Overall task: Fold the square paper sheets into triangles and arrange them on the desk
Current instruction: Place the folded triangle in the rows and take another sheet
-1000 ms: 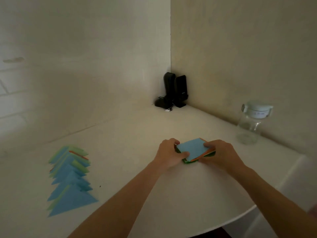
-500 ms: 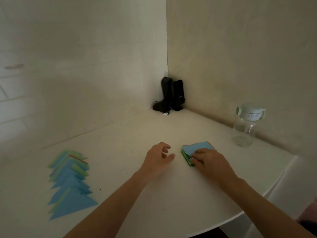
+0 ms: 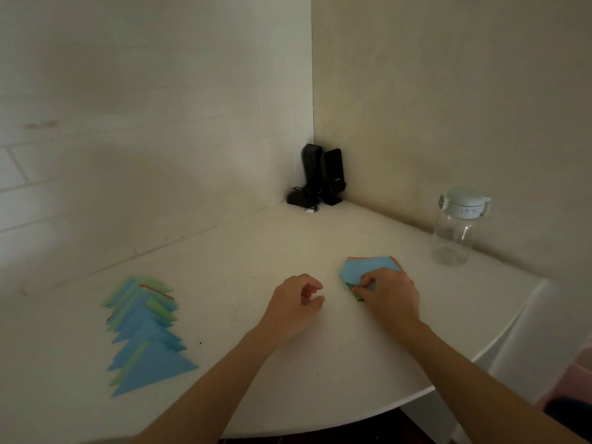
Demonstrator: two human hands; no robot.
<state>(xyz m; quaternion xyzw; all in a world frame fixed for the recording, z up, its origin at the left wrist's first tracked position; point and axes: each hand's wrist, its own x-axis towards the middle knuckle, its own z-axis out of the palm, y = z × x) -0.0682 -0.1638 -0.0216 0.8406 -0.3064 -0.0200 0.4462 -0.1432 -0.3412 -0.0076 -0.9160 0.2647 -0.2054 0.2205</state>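
On bottle lid [image 3: 465,205]: unreadable label

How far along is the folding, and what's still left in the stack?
Done: a row of folded triangles lies overlapped at the desk's left. In hand: the right hand picks at the near corner of the paper stack, blue sheet on top; the left hand hovers loosely curled, holding nothing. Left: several unfolded sheets, count unclear.

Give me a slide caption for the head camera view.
Right hand picks at the paper stack; left hand hovers empty; folded triangles lined up.
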